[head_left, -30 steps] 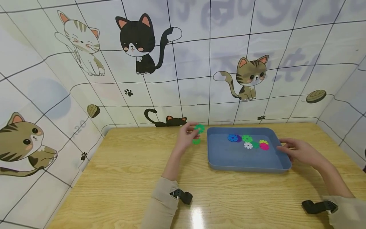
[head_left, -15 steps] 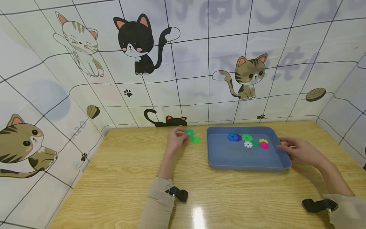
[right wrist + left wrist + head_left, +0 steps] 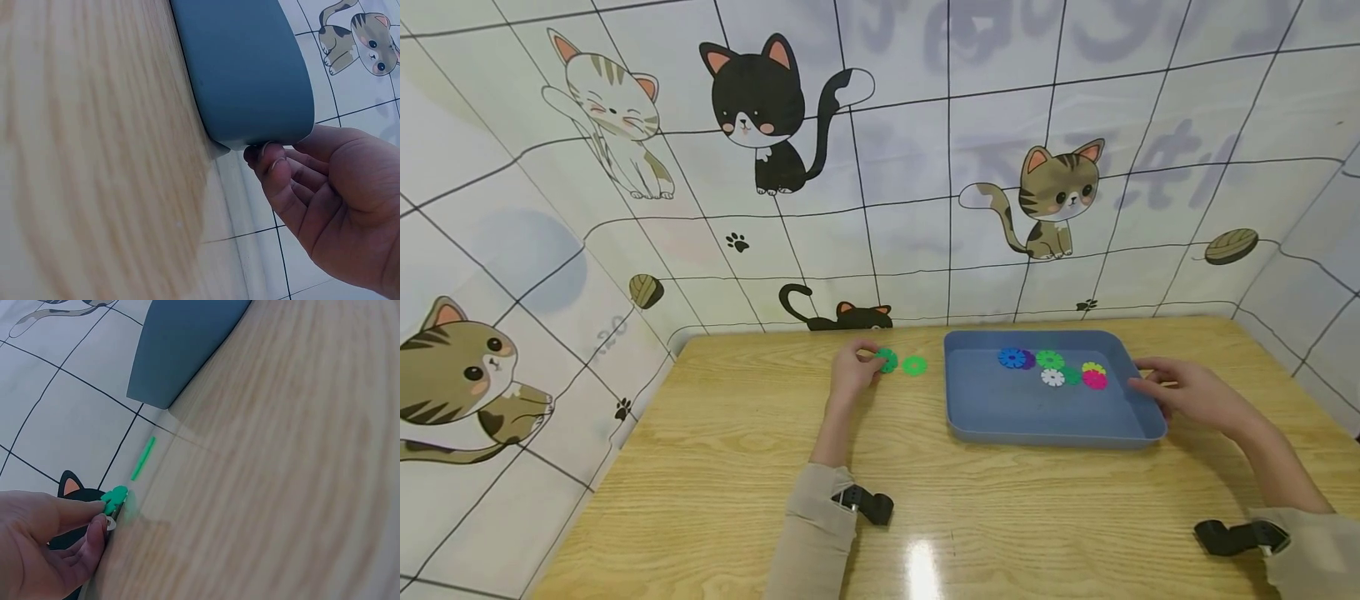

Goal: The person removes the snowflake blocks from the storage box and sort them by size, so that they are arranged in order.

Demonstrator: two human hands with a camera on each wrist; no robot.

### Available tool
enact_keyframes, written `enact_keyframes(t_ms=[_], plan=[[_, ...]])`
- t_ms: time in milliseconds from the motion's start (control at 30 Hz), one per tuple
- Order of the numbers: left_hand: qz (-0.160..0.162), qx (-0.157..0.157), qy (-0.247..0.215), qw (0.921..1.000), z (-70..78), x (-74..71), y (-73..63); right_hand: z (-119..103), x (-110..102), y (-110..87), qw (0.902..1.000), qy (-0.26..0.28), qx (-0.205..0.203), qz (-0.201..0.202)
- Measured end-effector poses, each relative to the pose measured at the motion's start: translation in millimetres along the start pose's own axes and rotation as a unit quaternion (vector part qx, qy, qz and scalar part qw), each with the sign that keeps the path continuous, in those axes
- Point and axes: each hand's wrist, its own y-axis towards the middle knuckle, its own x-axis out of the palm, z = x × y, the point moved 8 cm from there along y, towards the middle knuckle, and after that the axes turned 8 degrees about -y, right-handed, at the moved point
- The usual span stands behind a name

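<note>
My left hand (image 3: 852,369) pinches a dark green notched plastic snowflake disc (image 3: 887,360) between thumb and fingers, low over the back of the table. In the left wrist view that green disc (image 3: 115,497) is tilted at the fingertips. A lighter green snowflake disc (image 3: 915,366) lies flat just to its right, short of the tray. My right hand (image 3: 1187,390) holds the right side of a blue-grey tray (image 3: 1052,421). The right wrist view has the thumb at the tray's rim and curled fingertips (image 3: 275,172) against its outer wall.
Inside the tray lie several snowflake discs: a blue disc (image 3: 1012,358) overlapping a purple one, a light green disc (image 3: 1049,359), a white disc (image 3: 1052,377), a dark green one, and a pink disc (image 3: 1095,380) overlapping a yellow one. A cat-print wall covering (image 3: 910,233) rises behind the wooden table (image 3: 1000,517).
My left hand has moved left and down with the dark green disc, from above the lighter green disc to beside it. The right hand and tray have stayed in place.
</note>
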Motion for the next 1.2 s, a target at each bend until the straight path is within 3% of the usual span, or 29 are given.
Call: enact_keyframes(t_ms=[567, 967, 1200], plan=[[0.001, 0.017, 0.086, 0.9962, 3.9, 4.8, -3.6, 0.2, 0.3, -0.1, 1.0, -0.004, 0.007, -0.003], [-0.035, -0.006, 0.062, 0.9975, 0.4, 5.6, -2.8, 3.4, 1.2, 1.4, 1.0, 0.001, 0.005, -0.004], [-0.043, 0.002, 0.036, 0.9984, 3.1, 6.8, 1.9, 0.5, 0.0, 0.4, 1.0, -0.002, 0.004, -0.001]])
